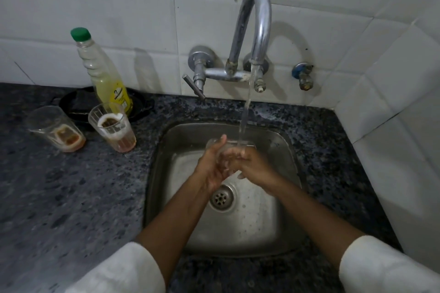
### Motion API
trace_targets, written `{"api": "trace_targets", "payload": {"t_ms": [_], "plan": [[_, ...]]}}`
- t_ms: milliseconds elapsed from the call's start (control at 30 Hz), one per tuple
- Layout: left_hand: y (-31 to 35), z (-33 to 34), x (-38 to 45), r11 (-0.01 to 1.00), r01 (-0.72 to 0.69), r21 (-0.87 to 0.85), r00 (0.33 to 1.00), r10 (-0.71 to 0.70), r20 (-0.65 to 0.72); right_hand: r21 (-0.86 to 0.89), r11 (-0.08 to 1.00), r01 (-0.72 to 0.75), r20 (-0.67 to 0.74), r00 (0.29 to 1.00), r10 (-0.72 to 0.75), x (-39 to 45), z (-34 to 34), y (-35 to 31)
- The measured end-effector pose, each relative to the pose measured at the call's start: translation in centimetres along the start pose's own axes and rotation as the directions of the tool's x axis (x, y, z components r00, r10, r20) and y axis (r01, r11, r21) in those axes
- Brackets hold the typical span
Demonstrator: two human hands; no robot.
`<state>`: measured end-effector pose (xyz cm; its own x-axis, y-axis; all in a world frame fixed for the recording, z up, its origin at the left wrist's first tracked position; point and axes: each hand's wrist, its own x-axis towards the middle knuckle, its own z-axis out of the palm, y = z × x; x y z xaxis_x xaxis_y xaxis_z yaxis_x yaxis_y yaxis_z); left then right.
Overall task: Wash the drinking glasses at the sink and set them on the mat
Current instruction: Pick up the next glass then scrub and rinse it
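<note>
There is a single view, from a camera worn on the person's head. It looks forward and steeply down over a steel sink (281, 228) sunk into a dark speckled counter (71, 197), with both forearms reaching away from the bottom edge. The wide lens bends the white wall tiles (119, 7) at the top and right. The tap (256, 26) stands on the far wall, just above centre, facing the camera. The camera sits close: the sink fills the middle, and white sleeves (119, 271) crowd the lower corners. The counter's left stretch runs off the frame edge.
</note>
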<state>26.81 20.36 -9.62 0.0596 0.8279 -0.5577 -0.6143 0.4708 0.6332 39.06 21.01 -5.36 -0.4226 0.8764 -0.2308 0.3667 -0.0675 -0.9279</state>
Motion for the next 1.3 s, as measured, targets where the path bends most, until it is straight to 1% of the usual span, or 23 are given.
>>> {"api": "trace_targets", "payload": {"t_ms": [67,133,200,267,333,367,433,500,567,633,700,733,800,833,867,933,967,1000,1100,1167,1200,1233,1300], "plan": [[-0.7,0.5,0.1,0.993,-0.121,-0.012,0.983,0.118,-0.138,0.508,0.849,-0.149,-0.129,0.961,0.246,0.2,0.9,0.6],[-0.8,0.8,0.1,0.934,-0.288,0.213,0.909,0.336,-0.245,0.84,0.518,-0.161,-0.163,0.835,0.525,1.0,2.0,1.6],[-0.6,1.6,-0.4,0.71,-0.432,0.556,0.808,0.578,-0.111,0.941,0.316,-0.119,-0.125,0.746,0.654,1.6,3.0,2.0],[-0.8,2.5,-0.8,0.462,-0.526,0.714,0.734,0.671,0.106,0.979,0.194,-0.06,-0.081,0.762,0.643,2.0,4.0,2.1],[-0.6,3.1,-1.5,0.383,-0.551,0.742,0.722,0.665,0.192,0.996,0.088,0.034,-0.077,0.839,0.539,2.0,4.3,1.5],[-0.2,3.1,-1.8,0.419,-0.546,0.725,0.752,0.626,0.204,0.995,0.079,0.065,-0.095,0.874,0.477,2.1,4.1,1.2],[0.8,2.2,-2.8,0.663,-0.528,0.53,0.847,0.458,0.271,0.967,0.249,0.049,-0.159,0.882,0.444,2.3,2.7,0.8],[1.8,0.3,-3.8,0.938,-0.321,0.134,0.893,0.252,0.373,0.823,0.567,0.016,-0.29,0.872,0.395,2.4,1.2,0.6],[2.4,-1.3,-3.9,1.0,-0.002,-0.017,0.884,0.009,0.468,0.526,0.85,0.031,-0.403,0.889,0.217,2.5,0.1,-0.1],[2.6,-2.1,-3.4,0.976,0.171,0.133,0.847,-0.215,0.487,0.233,0.97,0.064,-0.283,0.959,0.005,2.3,-0.3,-1.2],[2.8,-2.2,-2.8,0.941,0.169,0.294,0.845,-0.292,0.448,-0.085,0.986,0.145,-0.074,0.986,-0.152,2.2,-0.8,-1.9],[3.1,-2.0,-2.7,0.926,0.124,0.357,0.87,-0.274,0.409,-0.336,0.924,0.181,-0.012,0.98,-0.197,2.1,-1.5,-2.0],[3.3,-1.5,-2.4,0.868,-0.039,0.495,0.944,-0.131,0.304,-0.725,0.662,0.191,0.043,0.972,-0.233,1.5,-2.8,-2.9],[3.1,-1.0,-2.2,0.799,-0.139,0.585,0.971,-0.005,0.237,-0.774,0.609,0.174,0.047,0.975,-0.219,1.1,-3.0,-3.5],[2.5,-0.5,-1.9,0.695,-0.215,0.686,0.976,0.143,0.161,-0.75,0.648,0.136,0.023,0.983,-0.18,0.8,-2.9,-4.1],[1.0,0.4,-1.4,0.412,-0.244,0.878,0.898,0.439,0.044,-0.653,0.757,0.001,-0.098,0.992,-0.085,0.5,-2.2,-4.7],[0.4,0.7,-1.3,0.333,-0.265,0.905,0.858,0.51,0.064,-0.634,0.772,-0.044,-0.138,0.989,-0.057,0.4,-1.8,-4.9],[0.1,0.3,-1.0,0.35,-0.309,0.884,0.864,0.492,0.106,-0.653,0.756,-0.054,-0.143,0.988,-0.053,0.6,-1.8,-4.8],[1.7,-1.4,-1.0,0.748,-0.306,0.589,0.925,0.088,0.369,-0.65,0.753,0.104,-0.005,0.99,-0.141,0.2,-2.6,-5.0],[2.7,-2.5,-1.2,0.892,-0.133,0.433,0.821,-0.146,0.552,-0.568,0.792,0.224,0.14,0.975,-0.175,-0.3,-3.2,-5.3],[2.7,-2.6,-1.0,0.9,-0.112,0.422,0.784,-0.181,0.594,-0.567,0.788,0.241,0.175,0.97,-0.17,-0.5,-3.1,-5.2],[2.4,-2.4,-0.6,0.874,-0.169,0.456,0.804,-0.145,0.577,-0.591,0.77,0.239,0.174,0.97,-0.168,-0.7,-3.0,-5.1],[1.4,-0.6,-0.6,0.699,-0.326,0.636,0.927,0.103,0.362,-0.694,0.694,0.193,0.101,0.98,-0.171,-0.5,-2.5,-5.2]]}}
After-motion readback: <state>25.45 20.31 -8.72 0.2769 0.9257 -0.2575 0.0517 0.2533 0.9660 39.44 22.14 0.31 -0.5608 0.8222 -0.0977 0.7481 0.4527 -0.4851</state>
